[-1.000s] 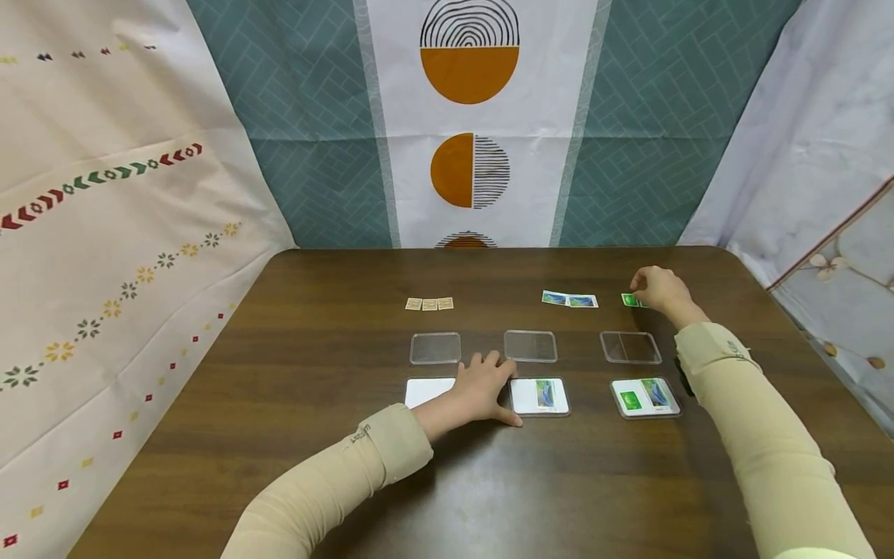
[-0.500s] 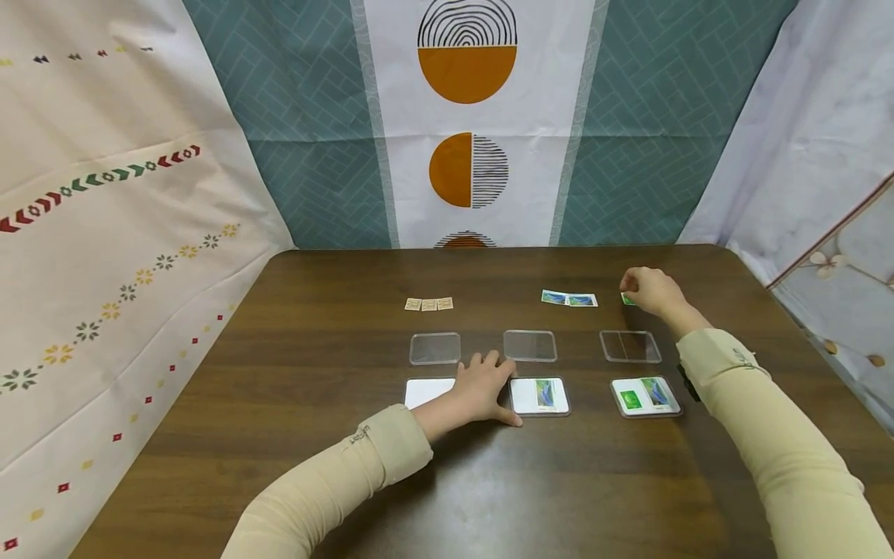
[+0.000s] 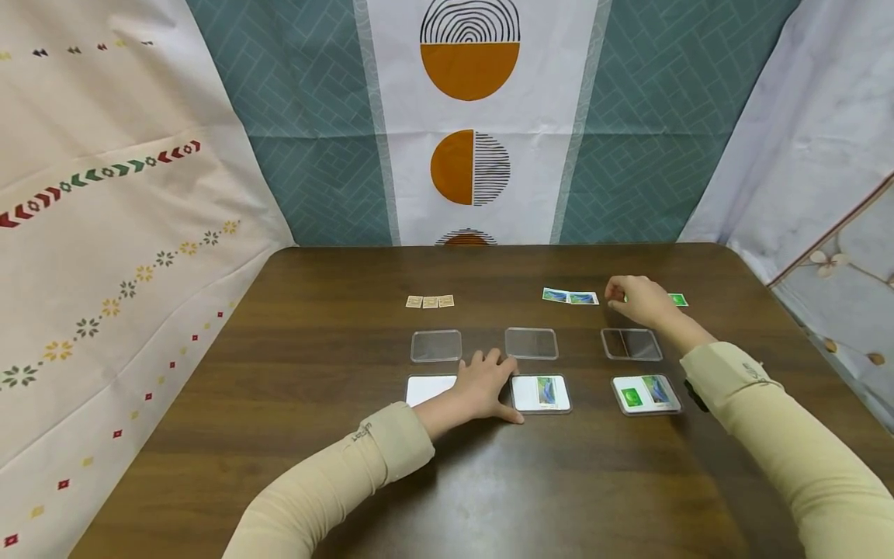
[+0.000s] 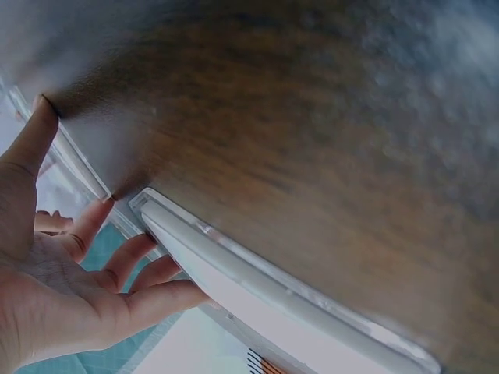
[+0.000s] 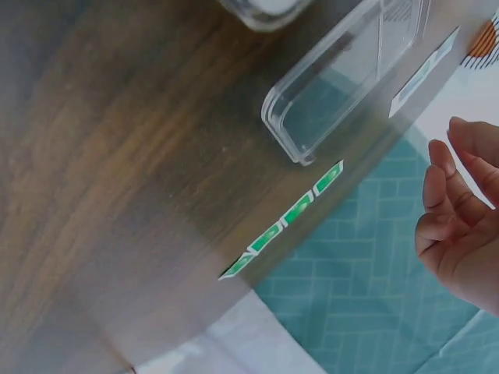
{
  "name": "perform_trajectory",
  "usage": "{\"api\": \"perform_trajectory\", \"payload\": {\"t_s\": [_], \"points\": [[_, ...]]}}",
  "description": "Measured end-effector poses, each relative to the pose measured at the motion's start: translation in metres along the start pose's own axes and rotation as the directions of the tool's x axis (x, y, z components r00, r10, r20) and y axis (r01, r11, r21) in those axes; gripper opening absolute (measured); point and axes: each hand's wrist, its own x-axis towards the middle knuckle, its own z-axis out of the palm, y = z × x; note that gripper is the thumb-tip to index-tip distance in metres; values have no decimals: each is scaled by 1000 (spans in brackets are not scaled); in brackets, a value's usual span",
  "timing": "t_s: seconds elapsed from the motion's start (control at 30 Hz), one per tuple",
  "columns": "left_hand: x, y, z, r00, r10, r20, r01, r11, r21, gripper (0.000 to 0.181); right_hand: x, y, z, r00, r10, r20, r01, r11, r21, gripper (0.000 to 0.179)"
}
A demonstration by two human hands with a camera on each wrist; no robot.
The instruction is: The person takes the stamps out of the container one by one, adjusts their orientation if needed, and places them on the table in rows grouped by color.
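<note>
My left hand (image 3: 482,384) spreads between two clear plastic cases with white inserts. Its thumb and index finger hold the near and far edges of the middle case (image 3: 524,394), which carries a blue-green stamp. In the left wrist view the other fingers touch or lie close to the left case (image 4: 257,288), whose visible insert is plain white. My right hand (image 3: 639,301) hovers over a row of green stamps (image 5: 298,209), partly hiding them in the head view. Its fingers are loosely curled, thumb and index tips slightly apart, nothing between them.
Three clear lids (image 3: 531,344) lie in a row behind the cases. Behind them are tan stamps (image 3: 429,302) and blue-green stamps (image 3: 570,296). The right case (image 3: 646,394) holds a green stamp and a blue-green one. Patterned cloths (image 3: 321,155) hang around the table (image 3: 279,388).
My right hand has moved left across the green stamps, uncovering the right end of their row. My left hand stays in place.
</note>
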Motion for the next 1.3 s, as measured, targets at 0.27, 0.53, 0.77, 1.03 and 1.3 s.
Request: {"api": "perform_trajectory", "payload": {"t_s": [0.27, 0.53, 0.77, 1.03, 1.3], "points": [[1, 0, 0, 1000, -1, -1, 1, 1000, -1, 70, -11, -15, 5, 999, -47, 21, 47, 999, 16, 6], [0, 0, 1, 1000, 2, -1, -2, 1000, 2, 71, -25, -39, 14, 992, -122, 20, 121, 991, 54, 7], [-1, 0, 0, 1000, 0, -8, 1, 1000, 13, 70, -39, -58, 22, 989, -146, 36, 140, 980, 141, 8], [-2, -1, -1, 1000, 1, -2, -1, 1000, 2, 69, -50, -72, 32, 980, -185, 68, 165, 958, 234, 10], [-4, -1, 1, 1000, 2, -14, -2, 1000, 9, 68, -58, -83, 40, 968, -232, 93, 198, 940, 277, 9]]}}
